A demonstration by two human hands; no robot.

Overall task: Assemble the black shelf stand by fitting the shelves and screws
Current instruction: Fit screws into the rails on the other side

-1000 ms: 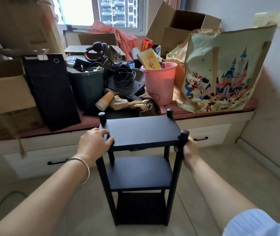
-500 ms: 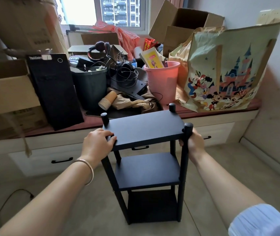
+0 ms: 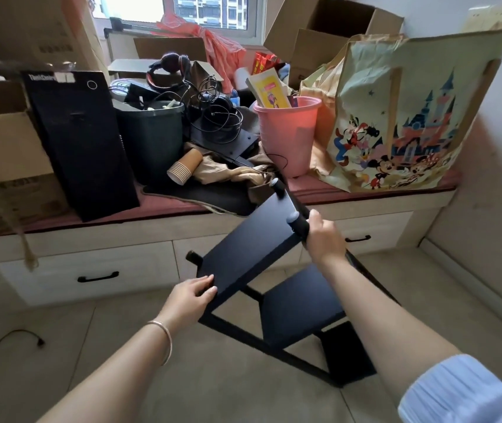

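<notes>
Above the tiled floor (image 3: 121, 346), the black shelf stand (image 3: 249, 248) tilts steeply; the left hand (image 3: 190, 297) grips its top shelf's near corner, the right hand (image 3: 324, 239) clasps a post.

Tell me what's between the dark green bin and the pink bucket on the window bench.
In the head view, a tangle of black cables and headphones fills the gap between the dark green bin and the pink bucket, with a paper cup stack lying below.
</notes>
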